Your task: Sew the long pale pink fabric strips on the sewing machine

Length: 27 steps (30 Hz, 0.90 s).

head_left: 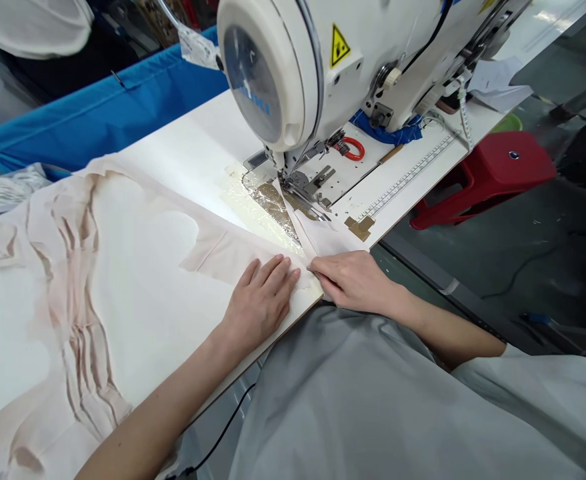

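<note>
While the cloth (217,250) trails from the presser foot (287,181) toward eight o'clock, uneven pull between the hands could skew its edge. Left hand (263,300), six o'clock from the foot, lies palm-down, fingers extended; right hand (353,280), at five, just apart, pinches cloth, knuckles bent.

My fabric (217,250): matt cloth
My tabletop (187,150): smooth, faintly glossy
My sewing machine (297,73): smooth, glossy
Stool (513,163): glossy plastic

worn on the head, the single camera looks forward and down, close over the left hand (260,301) and right hand (355,280), the machine (297,73) just beyond.
</note>
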Available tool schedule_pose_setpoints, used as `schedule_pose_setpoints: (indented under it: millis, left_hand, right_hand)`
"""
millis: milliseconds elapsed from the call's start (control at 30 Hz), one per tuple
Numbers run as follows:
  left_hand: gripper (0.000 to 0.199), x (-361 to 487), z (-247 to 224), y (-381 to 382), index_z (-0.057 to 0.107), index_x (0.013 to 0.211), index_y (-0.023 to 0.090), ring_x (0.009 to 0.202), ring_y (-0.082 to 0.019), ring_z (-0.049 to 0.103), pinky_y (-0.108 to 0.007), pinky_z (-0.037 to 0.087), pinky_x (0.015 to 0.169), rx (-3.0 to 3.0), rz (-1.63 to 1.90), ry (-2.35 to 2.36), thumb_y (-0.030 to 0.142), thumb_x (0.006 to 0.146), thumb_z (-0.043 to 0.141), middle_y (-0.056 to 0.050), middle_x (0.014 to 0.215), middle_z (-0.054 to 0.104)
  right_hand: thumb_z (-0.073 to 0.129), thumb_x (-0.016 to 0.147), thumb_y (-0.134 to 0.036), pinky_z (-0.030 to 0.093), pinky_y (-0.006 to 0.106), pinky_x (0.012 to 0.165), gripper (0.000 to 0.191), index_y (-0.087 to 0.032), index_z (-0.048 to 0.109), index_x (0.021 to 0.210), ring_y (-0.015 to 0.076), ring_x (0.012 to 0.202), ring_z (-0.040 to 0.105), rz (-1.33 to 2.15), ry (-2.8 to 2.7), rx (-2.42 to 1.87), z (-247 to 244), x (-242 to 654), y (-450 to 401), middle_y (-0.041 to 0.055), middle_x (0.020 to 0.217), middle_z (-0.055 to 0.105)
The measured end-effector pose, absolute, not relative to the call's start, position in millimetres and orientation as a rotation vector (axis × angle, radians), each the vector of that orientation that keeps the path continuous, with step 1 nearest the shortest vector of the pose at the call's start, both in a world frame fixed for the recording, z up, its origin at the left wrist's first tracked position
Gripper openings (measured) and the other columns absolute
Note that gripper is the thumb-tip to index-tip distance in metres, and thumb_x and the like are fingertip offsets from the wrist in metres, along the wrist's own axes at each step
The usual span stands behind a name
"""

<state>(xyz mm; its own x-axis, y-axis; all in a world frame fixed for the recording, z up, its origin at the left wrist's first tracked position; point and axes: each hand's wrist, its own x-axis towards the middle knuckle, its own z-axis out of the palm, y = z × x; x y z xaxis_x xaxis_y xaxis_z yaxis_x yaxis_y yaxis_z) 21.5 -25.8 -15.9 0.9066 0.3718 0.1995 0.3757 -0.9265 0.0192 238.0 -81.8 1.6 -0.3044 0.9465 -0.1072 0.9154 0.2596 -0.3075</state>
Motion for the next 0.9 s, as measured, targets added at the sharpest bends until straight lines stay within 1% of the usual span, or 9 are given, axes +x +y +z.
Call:
schedule_pose_setpoints:
  millis: [100, 167, 233, 333, 400, 567, 667, 767, 900]
  left_hand:
    - [0.039, 22, -17, -26, 0.057, 0.129, 0.017, 0.128, -0.028, 0.053, -0.046, 0.042, 0.102, -3.059, -0.319, -0.603, 0.018, 0.091, 0.047, -0.013, 0.133, 0.060]
    - [0.038, 22, -17, -27, 0.058, 0.128, 0.017, 0.127, -0.027, 0.054, -0.045, 0.042, 0.103, -3.050, -0.320, -0.609, 0.018, 0.092, 0.047, -0.012, 0.133, 0.060]
    - [0.038, 21, -17, -28, 0.058, 0.127, 0.016, 0.127, -0.027, 0.054, -0.045, 0.042, 0.104, -3.042, -0.314, -0.627, 0.018, 0.092, 0.046, -0.012, 0.133, 0.061]
    - [0.037, 16, -14, -29, 0.058, 0.128, 0.017, 0.127, -0.027, 0.054, -0.044, 0.041, 0.104, -3.051, -0.290, -0.683, 0.020, 0.093, 0.046, -0.012, 0.131, 0.062]
    - [0.037, 10, -13, -30, 0.056, 0.129, 0.017, 0.126, -0.026, 0.055, -0.043, 0.042, 0.103, -3.039, -0.289, -0.729, 0.021, 0.093, 0.046, -0.012, 0.130, 0.063]
    - [0.038, -12, -11, -29, 0.054, 0.131, 0.014, 0.123, -0.027, 0.058, -0.043, 0.047, 0.098, -2.948, -0.303, -0.820, 0.021, 0.095, 0.046, -0.013, 0.126, 0.065]
    - [0.037, -26, -12, -23, 0.057, 0.129, 0.015, 0.124, -0.027, 0.057, -0.042, 0.049, 0.096, -2.896, -0.281, -0.916, 0.022, 0.095, 0.044, -0.014, 0.128, 0.064]
    - [0.038, -38, -10, -8, 0.060, 0.128, 0.018, 0.123, -0.029, 0.058, -0.044, 0.051, 0.093, -2.848, -0.217, -1.101, 0.026, 0.097, 0.039, -0.015, 0.129, 0.062]
    - [0.043, -39, 2, 15, 0.066, 0.116, 0.018, 0.115, -0.029, 0.061, -0.043, 0.052, 0.086, -2.795, -0.114, -1.342, 0.033, 0.099, 0.029, -0.014, 0.125, 0.064]
  right_hand:
    - [0.038, 0.088, -0.015, 0.020, 0.028, 0.055, 0.019, -0.020, 0.055, 0.081, 0.0135, 0.061, 0.051, 0.525, -2.402, -1.784, 6, 244, -87, 0.0003, 0.069, 0.062]
    - [0.038, 0.090, -0.018, 0.022, 0.027, 0.056, 0.019, -0.021, 0.056, 0.084, 0.0132, 0.060, 0.051, 0.577, -2.314, -1.768, 5, 246, -89, -0.0005, 0.070, 0.062]
    - [0.038, 0.092, -0.024, 0.026, 0.025, 0.056, 0.019, -0.022, 0.057, 0.089, 0.0123, 0.058, 0.049, 0.653, -2.121, -1.753, 3, 248, -90, -0.0025, 0.067, 0.060]
    - [0.040, 0.096, -0.035, 0.031, 0.024, 0.056, 0.019, -0.022, 0.053, 0.091, 0.0106, 0.052, 0.041, 0.699, -1.778, -1.747, 0, 248, -92, -0.0059, 0.061, 0.051]
    - [0.039, 0.097, -0.037, 0.033, 0.024, 0.057, 0.020, -0.022, 0.050, 0.089, 0.0103, 0.052, 0.039, 0.672, -1.689, -1.716, -2, 245, -92, -0.0053, 0.065, 0.050]
    - [0.037, 0.098, -0.030, 0.039, 0.027, 0.068, 0.018, -0.022, 0.047, 0.085, 0.0144, 0.078, 0.054, 0.665, -1.858, -1.547, -4, 235, -96, 0.0044, 0.093, 0.063]
    - [0.037, 0.098, -0.027, 0.042, 0.029, 0.071, 0.016, -0.023, 0.046, 0.085, 0.0164, 0.084, 0.056, 0.688, -1.896, -1.502, -4, 236, -108, 0.0060, 0.095, 0.065]
    - [0.038, 0.098, -0.026, 0.045, 0.031, 0.075, 0.017, -0.023, 0.048, 0.084, 0.0176, 0.087, 0.058, 0.710, -1.899, -1.479, -4, 242, -126, 0.0068, 0.098, 0.065]
    - [0.040, 0.098, -0.026, 0.048, 0.033, 0.078, 0.017, -0.023, 0.049, 0.084, 0.0191, 0.097, 0.059, 0.783, -1.845, -1.512, -10, 247, -151, 0.0084, 0.107, 0.064]
